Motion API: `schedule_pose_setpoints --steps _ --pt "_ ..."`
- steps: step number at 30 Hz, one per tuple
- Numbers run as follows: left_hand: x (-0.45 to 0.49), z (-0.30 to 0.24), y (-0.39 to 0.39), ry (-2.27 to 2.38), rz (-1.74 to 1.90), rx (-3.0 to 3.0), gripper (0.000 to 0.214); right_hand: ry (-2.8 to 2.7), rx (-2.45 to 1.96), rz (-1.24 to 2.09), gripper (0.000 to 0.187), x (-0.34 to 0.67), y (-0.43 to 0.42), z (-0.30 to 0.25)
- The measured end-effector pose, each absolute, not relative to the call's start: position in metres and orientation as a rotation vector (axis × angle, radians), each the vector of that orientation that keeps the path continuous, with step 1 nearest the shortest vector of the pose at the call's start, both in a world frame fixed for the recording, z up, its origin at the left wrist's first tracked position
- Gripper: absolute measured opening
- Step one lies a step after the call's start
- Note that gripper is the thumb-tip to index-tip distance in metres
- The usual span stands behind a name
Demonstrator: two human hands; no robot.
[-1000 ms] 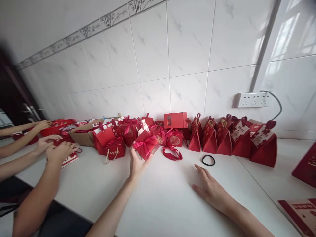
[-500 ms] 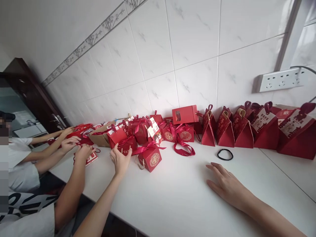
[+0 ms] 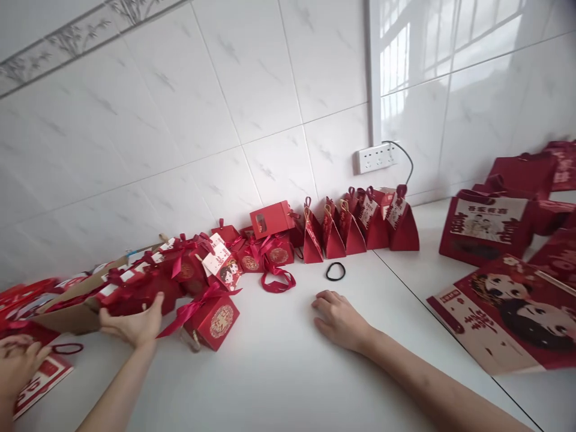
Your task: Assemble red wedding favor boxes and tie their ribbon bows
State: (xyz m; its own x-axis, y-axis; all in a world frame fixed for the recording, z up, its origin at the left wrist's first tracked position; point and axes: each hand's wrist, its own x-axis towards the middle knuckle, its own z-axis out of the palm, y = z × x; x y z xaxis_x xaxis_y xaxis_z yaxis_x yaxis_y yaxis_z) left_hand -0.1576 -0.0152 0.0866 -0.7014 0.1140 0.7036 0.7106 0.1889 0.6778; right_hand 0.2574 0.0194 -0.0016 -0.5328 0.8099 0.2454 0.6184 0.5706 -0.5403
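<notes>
My left hand (image 3: 135,324) is at the cluster of red gift boxes, thumb and fingers spread in front of a dark red box (image 3: 155,291); whether it touches the box I cannot tell. Just right of it a red box with a gold round emblem (image 3: 220,321) lies tilted on the table, a ribbon trailing from it. My right hand (image 3: 339,318) rests on the white table with fingers loosely bent and nothing in them. Beyond its fingertips lies a black hair tie (image 3: 335,271).
A co-worker's hand (image 3: 20,372) lies on a red and white gift bag at far left. Peaked red boxes (image 3: 333,234) stand along the tiled wall below a power strip (image 3: 377,158). At right are a printed red bag (image 3: 517,318) and more red boxes (image 3: 486,222).
The view has swung right, bringing the bags at right into sight. My left hand has moved further along the boxes to the left. My right hand's fingers are more bent than before.
</notes>
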Motion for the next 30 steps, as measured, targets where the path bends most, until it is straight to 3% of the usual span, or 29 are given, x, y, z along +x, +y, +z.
schedule_pose_setpoints --steps 3,5,9,12,16,19,22,25,30 --pt "-0.129 0.122 -0.011 -1.697 -1.725 -0.689 0.104 -2.298 -1.132 0.553 0.028 0.254 0.023 -0.002" --pt "-0.094 0.143 -0.009 -1.495 -1.759 -0.875 0.096 -2.268 -1.129 0.572 0.024 0.252 0.025 -0.003" --pt "0.0 0.152 -0.006 -1.221 -1.853 -1.357 0.106 -2.208 -1.134 0.645 0.023 0.254 0.026 -0.003" --pt "0.061 0.121 0.001 -1.197 -1.883 -1.74 0.109 -1.779 -1.127 0.885 0.034 0.26 0.029 0.0" --pt "0.099 0.048 0.009 -1.591 -2.002 -1.941 0.098 -1.104 -1.077 1.019 0.036 0.27 0.039 0.001" --pt "0.103 0.015 0.006 -1.944 -1.767 -2.194 0.103 -1.002 -1.123 0.989 0.035 0.275 0.046 -0.002" --pt "0.1 0.017 -0.002 -2.081 -1.984 -2.473 0.081 -1.054 -1.161 0.982 0.037 0.276 0.048 -0.005" --pt "0.097 0.032 -0.006 -2.139 -2.37 -2.263 0.065 -1.153 -1.141 1.012 0.046 0.276 0.046 -0.006" --pt "0.084 0.027 0.011 -2.08 -2.354 -1.929 0.03 -1.333 -1.027 1.054 0.052 0.278 0.038 -0.005"
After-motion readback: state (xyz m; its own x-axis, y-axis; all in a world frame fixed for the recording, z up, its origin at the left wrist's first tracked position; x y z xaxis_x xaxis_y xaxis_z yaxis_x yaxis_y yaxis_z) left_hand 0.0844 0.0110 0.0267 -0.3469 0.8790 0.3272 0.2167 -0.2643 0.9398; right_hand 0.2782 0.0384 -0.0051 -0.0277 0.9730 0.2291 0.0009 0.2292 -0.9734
